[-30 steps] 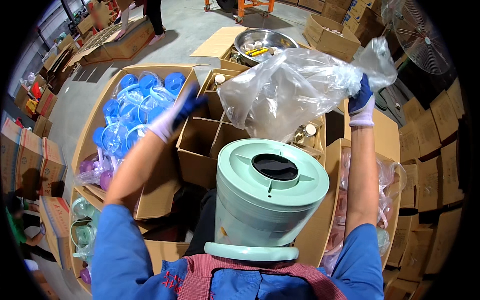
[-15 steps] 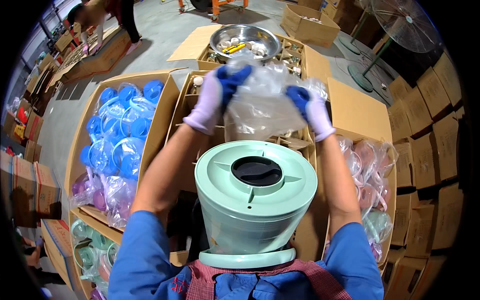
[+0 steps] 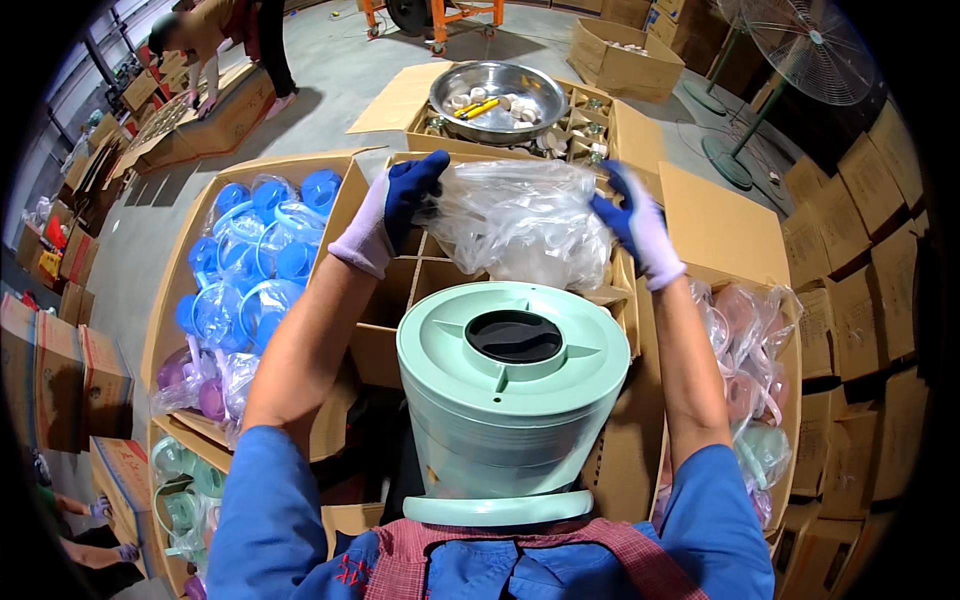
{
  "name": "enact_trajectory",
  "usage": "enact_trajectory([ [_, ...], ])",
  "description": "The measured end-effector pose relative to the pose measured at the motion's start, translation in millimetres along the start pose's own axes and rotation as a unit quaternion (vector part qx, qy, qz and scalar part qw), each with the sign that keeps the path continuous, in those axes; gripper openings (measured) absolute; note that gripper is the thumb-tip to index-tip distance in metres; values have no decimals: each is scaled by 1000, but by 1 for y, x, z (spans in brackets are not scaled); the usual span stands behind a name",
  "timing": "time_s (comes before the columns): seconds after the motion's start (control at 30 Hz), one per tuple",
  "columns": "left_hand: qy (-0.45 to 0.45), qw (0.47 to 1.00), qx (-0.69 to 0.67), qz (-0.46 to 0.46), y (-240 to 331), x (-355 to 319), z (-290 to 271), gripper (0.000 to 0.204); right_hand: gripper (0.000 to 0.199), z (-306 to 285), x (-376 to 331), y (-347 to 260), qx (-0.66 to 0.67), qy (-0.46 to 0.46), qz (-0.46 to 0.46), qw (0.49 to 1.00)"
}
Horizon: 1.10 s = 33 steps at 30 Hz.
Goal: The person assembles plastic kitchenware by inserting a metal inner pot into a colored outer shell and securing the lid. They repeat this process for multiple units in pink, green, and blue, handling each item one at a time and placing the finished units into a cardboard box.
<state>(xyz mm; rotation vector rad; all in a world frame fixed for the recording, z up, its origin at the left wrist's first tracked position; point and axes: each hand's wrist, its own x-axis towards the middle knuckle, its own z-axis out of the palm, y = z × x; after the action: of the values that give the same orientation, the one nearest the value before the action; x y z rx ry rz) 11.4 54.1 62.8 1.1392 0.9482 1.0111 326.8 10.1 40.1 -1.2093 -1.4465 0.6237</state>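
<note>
A crumpled clear plastic bag (image 3: 520, 215) stretches between my two gloved hands above a divided carton (image 3: 412, 280). My left hand (image 3: 400, 208), in a blue and lilac glove, is closed on the bag's left side. At its right edge, my right hand (image 3: 638, 228) has its thumb and fingers apart, the fingertips a little blurred. Close to my chest stands a mint-green lidded bucket (image 3: 510, 400) with a black cap (image 3: 515, 337) in its lid and a handle toward me. Neither hand touches the bucket.
Left is a carton of blue bagged items (image 3: 245, 255); right, one of pink bagged items (image 3: 738, 335). A steel bowl (image 3: 545, 125) with white caps and yellow pens sits beyond the bag. Stacked cartons (image 3: 860, 250) and a fan (image 3: 815, 45) stand right. Another person (image 3: 225, 50) bends far left.
My left hand has moved left and slightly nearer to me; my right hand has shifted slightly right. The bag is spread wider between them, and the right fingers have opened.
</note>
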Motion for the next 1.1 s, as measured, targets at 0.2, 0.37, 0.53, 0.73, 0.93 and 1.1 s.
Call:
enact_trajectory([
  [0.2, -75, 992, 69, 72, 27, -50, 38, 23, 40, 49, -24, -29, -57, -261, -134, 954],
  [0.37, -66, 971, 217, 82, 41, -157, -21, 25, 38, 44, -89, -61, 469, -75, 163, 865],
  [0.53, -231, 903, 332, 145, 15, -269, -19, 13, 58, 45, -236, -73, 250, -106, 65, 960],
  [0.73, -231, 723, 628, 171, -107, -370, -34, 31, 58, 6, -317, -128, -76, -239, 4, 968],
  [0.93, -108, 661, 693, 265, -170, -391, 19, 11, 28, 4, -396, -160, -54, -536, -8, 843],
  [1.1, -158, 888, 372, 221, -114, -349, 76, 29, 21, 17, -428, -167, -47, -113, -41, 992],
])
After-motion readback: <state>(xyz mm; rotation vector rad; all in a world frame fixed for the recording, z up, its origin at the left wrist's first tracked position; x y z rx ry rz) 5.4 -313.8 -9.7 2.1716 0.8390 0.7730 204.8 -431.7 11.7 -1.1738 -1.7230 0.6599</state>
